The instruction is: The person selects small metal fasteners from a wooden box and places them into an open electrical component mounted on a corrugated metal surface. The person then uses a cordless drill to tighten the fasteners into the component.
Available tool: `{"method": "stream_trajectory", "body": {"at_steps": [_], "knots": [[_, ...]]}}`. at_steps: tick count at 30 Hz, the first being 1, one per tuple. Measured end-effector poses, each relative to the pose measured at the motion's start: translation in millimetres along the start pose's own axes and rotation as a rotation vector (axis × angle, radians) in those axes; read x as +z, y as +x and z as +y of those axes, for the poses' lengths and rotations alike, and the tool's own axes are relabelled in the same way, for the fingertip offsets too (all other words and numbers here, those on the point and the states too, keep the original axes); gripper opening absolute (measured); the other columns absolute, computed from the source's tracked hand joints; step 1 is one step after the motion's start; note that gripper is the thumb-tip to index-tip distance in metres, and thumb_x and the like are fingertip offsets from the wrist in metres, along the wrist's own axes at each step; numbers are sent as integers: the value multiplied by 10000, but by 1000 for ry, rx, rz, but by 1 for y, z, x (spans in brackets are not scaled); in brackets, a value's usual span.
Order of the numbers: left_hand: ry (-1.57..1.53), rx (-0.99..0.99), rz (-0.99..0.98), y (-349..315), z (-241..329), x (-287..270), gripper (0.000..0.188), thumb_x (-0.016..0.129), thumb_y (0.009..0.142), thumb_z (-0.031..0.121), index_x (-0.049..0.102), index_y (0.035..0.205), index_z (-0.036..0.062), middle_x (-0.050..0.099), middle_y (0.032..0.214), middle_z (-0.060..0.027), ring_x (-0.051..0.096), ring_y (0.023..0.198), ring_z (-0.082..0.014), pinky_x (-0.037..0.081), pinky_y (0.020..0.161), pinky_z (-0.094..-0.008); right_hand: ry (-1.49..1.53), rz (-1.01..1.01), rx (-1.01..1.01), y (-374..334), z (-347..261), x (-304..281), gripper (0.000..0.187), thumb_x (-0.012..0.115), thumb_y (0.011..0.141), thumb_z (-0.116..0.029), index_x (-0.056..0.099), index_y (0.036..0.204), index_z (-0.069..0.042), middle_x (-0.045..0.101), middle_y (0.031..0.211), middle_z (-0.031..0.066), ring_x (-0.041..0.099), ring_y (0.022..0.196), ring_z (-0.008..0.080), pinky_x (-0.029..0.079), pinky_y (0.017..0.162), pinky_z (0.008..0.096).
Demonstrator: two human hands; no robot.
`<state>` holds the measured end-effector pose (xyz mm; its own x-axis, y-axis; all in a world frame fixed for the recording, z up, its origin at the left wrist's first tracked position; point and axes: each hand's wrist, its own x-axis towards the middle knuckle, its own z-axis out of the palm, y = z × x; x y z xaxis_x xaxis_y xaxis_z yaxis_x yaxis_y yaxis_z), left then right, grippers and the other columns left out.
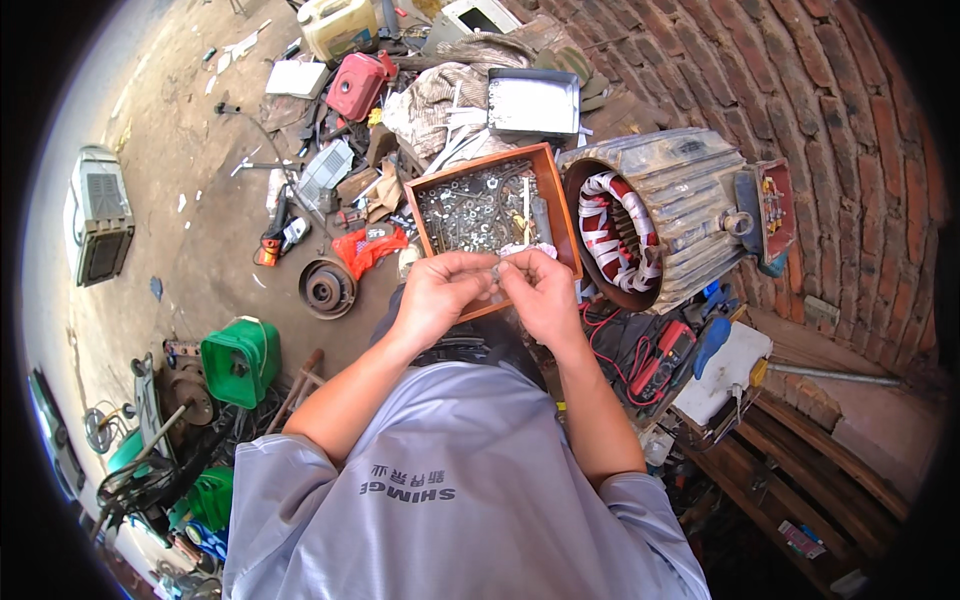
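My left hand (440, 292) and my right hand (540, 294) meet over the near edge of a shallow orange-brown wooden box (564, 212). Thumbs and forefingers of both are pinched together around something small and greyish, too small to name. Inside the box lies a spread of nuts, washers, screws and other small metal hardware (475, 208), with a few longer pieces along its right side. Just right of the box rests a large ribbed motor housing (690, 215), its open end showing copper-red windings (622, 235) bound with white tape.
A brick wall (800, 90) rises on the right. Behind the box are a metal tray (533, 100), rags and a red canister (356, 86). A red multimeter (664, 358) with leads lies near my right elbow. On the left stand a green bucket (241, 360) and a round metal part (327, 288).
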<state>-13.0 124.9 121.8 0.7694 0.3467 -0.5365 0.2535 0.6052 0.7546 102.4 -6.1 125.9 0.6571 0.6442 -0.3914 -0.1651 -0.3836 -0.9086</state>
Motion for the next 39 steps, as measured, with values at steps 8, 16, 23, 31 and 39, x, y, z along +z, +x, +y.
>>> {"method": "stream_trajectory", "body": {"at_steps": [8, 16, 23, 31, 39], "knots": [[728, 145, 95, 29, 43, -25, 344, 692, 933, 66, 633, 1240, -75, 735, 1008, -103, 682, 840, -119, 551, 760, -258, 96, 165, -26, 13, -24, -10, 175, 625, 980, -104, 657, 985, 67, 660, 792, 32, 595, 701, 66, 495, 621, 244], [-99, 54, -59, 28, 45, -18, 240, 689, 958, 93, 677, 1164, -30, 738, 979, -96, 713, 843, -141, 589, 779, -261, 68, 9, -61, 31, -58, 18, 211, 641, 980, -153, 680, 968, 54, 635, 711, 2, 516, 567, 20, 392, 494, 198], [69, 170, 78, 26, 52, -31, 193, 657, 986, 114, 660, 1085, -51, 707, 903, -76, 690, 772, -114, 565, 695, -238, -82, -49, -67, 57, -63, 19, 242, 665, 972, -181, 698, 955, 58, 629, 664, -5, 522, 560, 27, 418, 500, 214], [-193, 78, 149, 14, 10, -63, 167, 601, 1027, 182, 629, 1006, 19, 678, 867, -35, 666, 703, -98, 542, 635, -214, -1105, -178, -357, 67, 2, 11, 174, 622, 811, -69, 742, 936, -55, 649, 914, 185, 662, 923, 349, 499, 833, 467], [-160, 12, 179, 4, -17, -65, 166, 611, 1022, 197, 619, 972, 38, 675, 859, -29, 662, 720, -105, 541, 642, -230, -1128, -162, -437, 70, 20, 11, 108, 630, 778, -81, 723, 833, -71, 648, 834, 142, 660, 876, 318, 456, 832, 442]]}}
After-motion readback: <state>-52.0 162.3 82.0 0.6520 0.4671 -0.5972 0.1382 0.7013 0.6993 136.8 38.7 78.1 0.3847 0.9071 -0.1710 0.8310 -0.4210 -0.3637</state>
